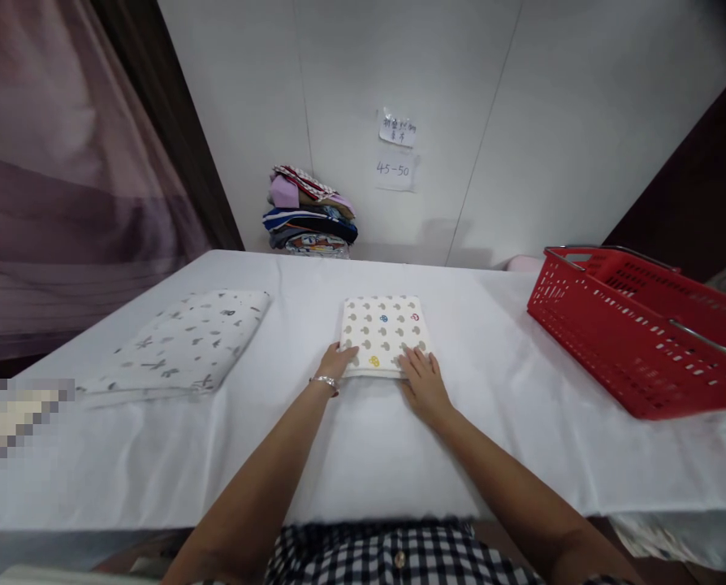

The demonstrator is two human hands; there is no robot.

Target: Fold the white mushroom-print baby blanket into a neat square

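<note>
A folded white cloth (382, 331) with grey mushroom-like prints, and a few blue, red and yellow ones, lies flat on the white-covered table (363, 455). My left hand (337, 362), with a bracelet at the wrist, holds its near left corner; the thumb rests on top and the other fingers are mostly hidden at the edge. Across the near right corner my right hand (425, 383) lies flat, fingers stretched over the cloth. To the left is a larger folded white cloth (186, 341) with grey plant-like prints, touched by neither hand.
A red plastic basket (637, 341) with metal handles stands at the table's right side. Beyond the far edge, a stack of folded fabrics (311, 213) sits against the wall. Paper notes (396, 171) hang on the wall. A curtain (76, 187) hangs at left.
</note>
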